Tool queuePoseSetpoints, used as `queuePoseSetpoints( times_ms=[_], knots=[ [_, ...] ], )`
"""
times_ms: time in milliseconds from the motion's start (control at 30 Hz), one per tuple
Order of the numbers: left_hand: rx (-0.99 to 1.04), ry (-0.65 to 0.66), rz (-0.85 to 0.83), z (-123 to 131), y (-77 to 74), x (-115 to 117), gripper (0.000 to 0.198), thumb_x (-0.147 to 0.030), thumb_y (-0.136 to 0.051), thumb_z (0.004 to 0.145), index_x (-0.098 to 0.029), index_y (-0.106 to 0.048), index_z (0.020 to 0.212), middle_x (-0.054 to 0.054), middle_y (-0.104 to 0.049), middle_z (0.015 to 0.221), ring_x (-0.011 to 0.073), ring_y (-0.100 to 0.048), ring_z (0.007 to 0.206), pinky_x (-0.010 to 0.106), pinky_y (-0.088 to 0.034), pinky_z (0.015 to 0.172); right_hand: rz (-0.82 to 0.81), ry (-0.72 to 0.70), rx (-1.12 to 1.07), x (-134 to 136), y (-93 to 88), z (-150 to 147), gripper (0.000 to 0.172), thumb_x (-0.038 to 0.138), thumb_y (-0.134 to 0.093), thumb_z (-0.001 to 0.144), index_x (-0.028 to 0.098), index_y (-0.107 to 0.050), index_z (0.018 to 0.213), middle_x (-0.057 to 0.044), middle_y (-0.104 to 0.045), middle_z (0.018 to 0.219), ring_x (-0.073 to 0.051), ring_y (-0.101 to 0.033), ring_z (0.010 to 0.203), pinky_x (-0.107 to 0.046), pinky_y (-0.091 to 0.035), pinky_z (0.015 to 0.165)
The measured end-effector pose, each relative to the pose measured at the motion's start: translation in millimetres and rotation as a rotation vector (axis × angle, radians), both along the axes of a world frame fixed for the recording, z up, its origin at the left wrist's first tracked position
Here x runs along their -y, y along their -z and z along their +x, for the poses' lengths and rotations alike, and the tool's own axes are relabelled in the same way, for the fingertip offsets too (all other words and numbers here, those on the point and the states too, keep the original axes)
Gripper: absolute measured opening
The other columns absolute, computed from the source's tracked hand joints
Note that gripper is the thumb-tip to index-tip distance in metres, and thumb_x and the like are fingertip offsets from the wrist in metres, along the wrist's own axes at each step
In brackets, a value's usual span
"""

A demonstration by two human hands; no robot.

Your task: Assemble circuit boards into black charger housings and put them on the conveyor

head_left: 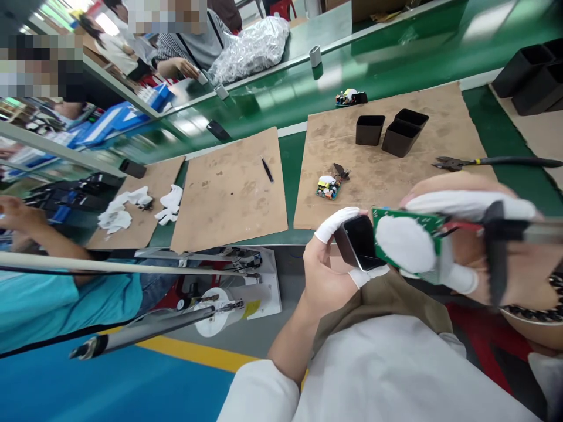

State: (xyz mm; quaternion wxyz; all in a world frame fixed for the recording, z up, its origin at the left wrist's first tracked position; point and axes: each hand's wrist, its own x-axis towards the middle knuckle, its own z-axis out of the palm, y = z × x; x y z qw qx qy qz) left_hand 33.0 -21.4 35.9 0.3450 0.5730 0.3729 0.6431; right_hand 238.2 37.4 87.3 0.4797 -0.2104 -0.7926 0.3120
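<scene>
My left hand (328,269), with white finger cots on thumb and forefinger, grips a small black plastic case (358,241) close to my chest. My right hand (470,246), also in finger cots, pinches a green circuit board (407,231) with red and black wires, its edge right at the mouth of the case. On the brown mat (396,176) ahead lie another populated circuit board (328,187), two empty black cases (389,132) and black-handled cutters (492,162).
A green conveyor belt (272,99) runs behind the mats, carrying small grey parts. A second brown mat (229,187) holds a black pen; white gloves (132,208) lie further left. A co-worker in a teal shirt (44,299) sits at left. More black cases (532,76) stand at right.
</scene>
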Motion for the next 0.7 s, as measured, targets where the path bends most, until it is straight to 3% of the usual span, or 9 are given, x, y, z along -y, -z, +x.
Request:
queuePoseSetpoints(
  times_ms=[167,500,700],
  knots=[
    [-0.026,0.01,0.081,3.7,-6.4,-3.5,0.069,-0.048,-0.093,0.075,-0.024,-0.068,0.135,0.01,-0.078,0.127,0.0272,-0.078,0.115,0.037,-0.064,0.103,0.196,-0.053,0.046,0.5,-2.1,-15.0,0.041,0.025,-0.078,0.089,0.021,-0.068,0.129,-0.01,-0.072,0.118,-0.024,-0.072,0.107,-0.035,-0.062,0.092],
    [-0.103,-0.028,0.143,3.4,-6.1,-5.2,0.058,-0.039,-0.089,0.083,-0.023,-0.067,0.134,0.01,-0.077,0.126,0.026,-0.076,0.117,0.037,-0.063,0.105,0.108,-0.099,0.086,-3.3,6.2,-13.4,0.042,0.037,-0.075,0.093,0.026,-0.066,0.132,-0.012,-0.071,0.121,-0.026,-0.073,0.108,-0.038,-0.064,0.089],
    [-0.068,-0.024,0.121,3.8,-6.4,-3.4,0.051,-0.03,-0.085,0.087,-0.025,-0.068,0.134,0.008,-0.077,0.128,0.0238,-0.076,0.119,0.035,-0.061,0.107,0.106,-0.117,0.079,-4.4,3.6,-14.3,0.045,0.031,-0.081,0.086,0.024,-0.067,0.128,-0.012,-0.07,0.12,-0.026,-0.072,0.106,-0.036,-0.062,0.089]
  ],
)
